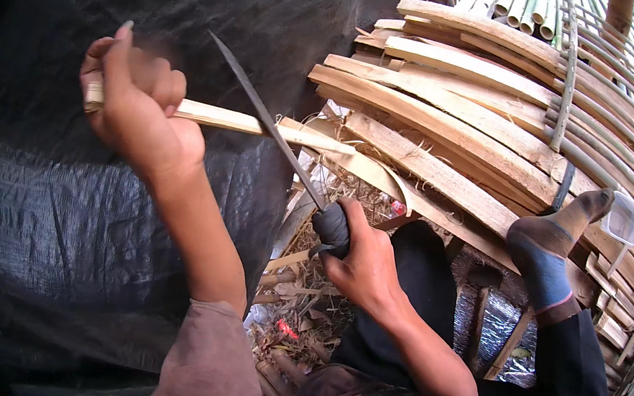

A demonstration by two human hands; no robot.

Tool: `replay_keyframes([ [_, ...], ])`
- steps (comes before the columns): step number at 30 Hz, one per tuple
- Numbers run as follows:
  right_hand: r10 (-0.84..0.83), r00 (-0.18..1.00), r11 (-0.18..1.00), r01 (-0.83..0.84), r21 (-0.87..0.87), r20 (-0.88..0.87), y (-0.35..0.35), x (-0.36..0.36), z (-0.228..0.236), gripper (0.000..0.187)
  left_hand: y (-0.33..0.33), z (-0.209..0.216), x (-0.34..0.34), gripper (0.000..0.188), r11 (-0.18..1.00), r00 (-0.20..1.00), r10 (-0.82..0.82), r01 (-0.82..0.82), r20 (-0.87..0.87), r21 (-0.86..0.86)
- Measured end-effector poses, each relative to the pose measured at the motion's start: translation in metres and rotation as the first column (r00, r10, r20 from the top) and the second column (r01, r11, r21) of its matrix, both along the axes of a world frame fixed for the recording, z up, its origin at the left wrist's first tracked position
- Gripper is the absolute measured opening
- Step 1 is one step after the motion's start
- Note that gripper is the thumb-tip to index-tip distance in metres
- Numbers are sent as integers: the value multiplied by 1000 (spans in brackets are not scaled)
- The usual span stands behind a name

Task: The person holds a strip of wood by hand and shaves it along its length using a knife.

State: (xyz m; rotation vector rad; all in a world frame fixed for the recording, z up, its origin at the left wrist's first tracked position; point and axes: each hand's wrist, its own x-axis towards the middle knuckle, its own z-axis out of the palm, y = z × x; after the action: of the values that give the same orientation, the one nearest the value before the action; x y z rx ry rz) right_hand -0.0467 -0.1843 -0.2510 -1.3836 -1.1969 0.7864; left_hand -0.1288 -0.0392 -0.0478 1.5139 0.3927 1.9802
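My left hand (134, 108) is raised at the left, its fingers curled round one end of a pale split bamboo strip (224, 118). The strip runs out to the right, its far end near the stacked wood. In my right hand (364, 263) is the dark, wrapped handle of a long knife (247, 93). Its narrow blade slants up and to the left, crossing the strip at about mid-length. Whether the edge touches the strip I cannot tell. A thin curled shaving or strip (379, 175) lies just beyond the strip's far end.
Long pale wood slats (453, 124) are stacked at the right beside a bamboo lattice (622, 101). My socked foot (554, 235) rests against them, near a clear plastic container (621, 218). Black sheeting (107, 228) hangs at the left. Shavings and scraps (302, 315) litter the ground below.
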Motion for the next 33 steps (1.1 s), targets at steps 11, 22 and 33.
replay_keyframes([
  [11, -9, 999, 1000, 10, -23, 45, 7, -3, -5, 60, 5, -4, -6, 9, 1000, 1000, 2, -2, 9, -6],
  [22, -18, 999, 982, 23, -185, 27, 5, 5, -26, 52, 0, -13, -15, 6, 998, 996, 66, -65, 57, -15],
  [33, 114, 992, 992, -110, 67, -59, -10, 3, 19, 62, 0, -16, -6, 36, 997, 997, 74, -74, -11, 13],
])
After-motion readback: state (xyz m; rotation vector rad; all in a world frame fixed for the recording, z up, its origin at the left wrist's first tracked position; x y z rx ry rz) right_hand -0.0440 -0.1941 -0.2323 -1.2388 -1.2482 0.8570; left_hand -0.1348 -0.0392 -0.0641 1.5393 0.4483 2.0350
